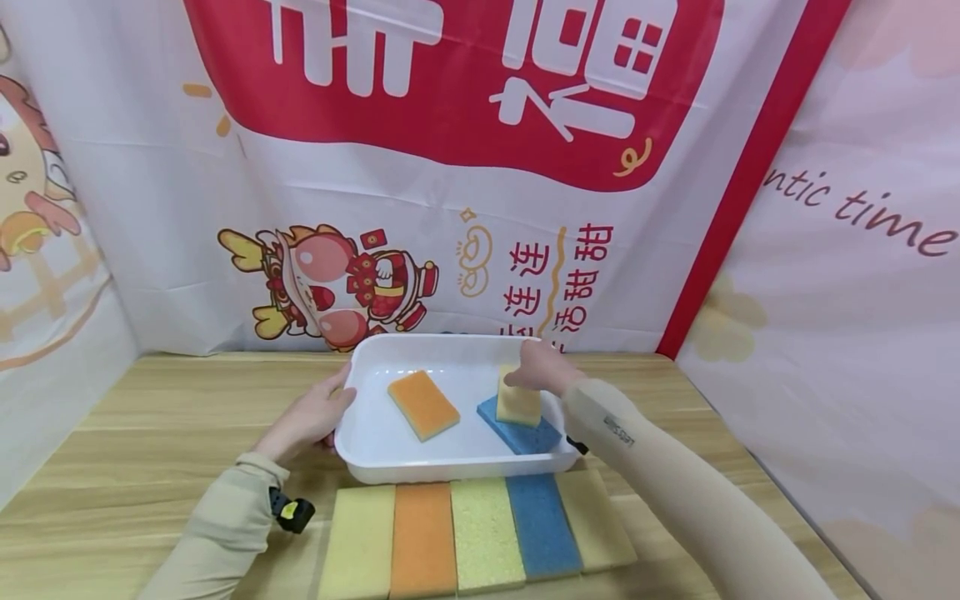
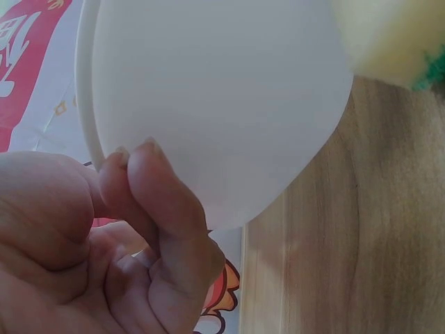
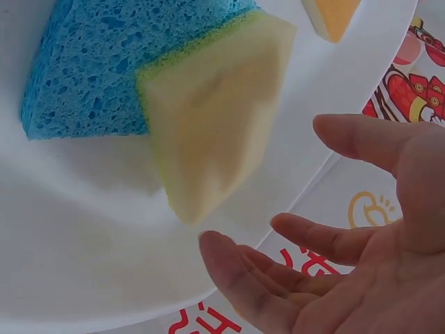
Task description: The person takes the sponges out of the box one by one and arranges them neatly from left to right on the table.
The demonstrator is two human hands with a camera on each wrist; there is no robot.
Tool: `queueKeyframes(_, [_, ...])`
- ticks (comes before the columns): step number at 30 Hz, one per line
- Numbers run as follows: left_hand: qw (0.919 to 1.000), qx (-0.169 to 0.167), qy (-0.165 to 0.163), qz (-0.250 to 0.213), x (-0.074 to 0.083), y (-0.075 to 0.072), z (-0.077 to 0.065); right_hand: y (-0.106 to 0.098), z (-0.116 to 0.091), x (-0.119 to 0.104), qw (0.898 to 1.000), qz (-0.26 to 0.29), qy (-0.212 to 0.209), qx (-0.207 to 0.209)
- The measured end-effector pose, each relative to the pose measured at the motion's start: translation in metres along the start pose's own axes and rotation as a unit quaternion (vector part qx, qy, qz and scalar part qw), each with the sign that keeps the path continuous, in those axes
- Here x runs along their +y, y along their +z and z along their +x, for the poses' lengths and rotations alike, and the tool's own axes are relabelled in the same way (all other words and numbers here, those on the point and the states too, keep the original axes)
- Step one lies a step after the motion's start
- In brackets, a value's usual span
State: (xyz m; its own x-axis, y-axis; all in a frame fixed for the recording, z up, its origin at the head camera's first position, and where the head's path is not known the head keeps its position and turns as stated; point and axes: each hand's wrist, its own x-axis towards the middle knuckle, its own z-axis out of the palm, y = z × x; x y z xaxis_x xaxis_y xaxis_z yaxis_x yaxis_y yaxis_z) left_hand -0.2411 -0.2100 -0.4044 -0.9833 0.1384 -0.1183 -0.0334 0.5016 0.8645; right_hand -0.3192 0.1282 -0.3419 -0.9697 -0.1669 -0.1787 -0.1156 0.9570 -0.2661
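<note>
A white tray (image 1: pixel 461 473) holds three sponges. At its left end my left hand (image 1: pixel 315 414) grips the wall by the rim; the left wrist view has the curled fingers (image 2: pixel 163 191) against the tray. An orange sponge (image 1: pixel 423 406) lies left of the middle. On the right, a pale yellow sponge (image 1: pixel 519 406) with a green edge rests partly over a blue sponge (image 1: pixel 528 439). Over that end of the tray is my right hand (image 1: pixel 546 367). In the right wrist view its spread fingers (image 3: pixel 361 139) stand just off the pale yellow sponge, holding nothing.
In front of the tray lies a row of sponges side by side: pale yellow (image 1: pixel 357 537), orange (image 1: pixel 422 537), yellow (image 1: pixel 487 533), blue (image 1: pixel 545 527) and another pale yellow (image 1: pixel 597 518). A printed cloth (image 1: pixel 420 192) hangs behind the wooden table (image 1: pixel 187 408).
</note>
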Motion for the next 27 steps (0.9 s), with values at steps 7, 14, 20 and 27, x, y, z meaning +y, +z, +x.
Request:
queueKeyframes(7, [0.9999,-0.002,0.0,-0.012,-0.002,0.0,0.0,0.004,0.004,-0.004,1.0,-0.024,0.019,-0.007])
queueKeyframes(14, [0.9999,-0.003,0.0,-0.012,-0.001,-0.001,0.0,0.005,0.007,-0.004,0.998,-0.003,0.058,-0.026])
queueKeyframes(20, [0.9999,-0.002,-0.002,-0.01,-0.001,-0.002,0.0,0.006,0.008,-0.006,0.997,-0.011,0.068,-0.03])
queueKeyframes(27, [1.0,-0.001,-0.001,-0.009,-0.001,-0.002,0.0,0.01,0.011,-0.006,0.997,-0.001,0.067,-0.027])
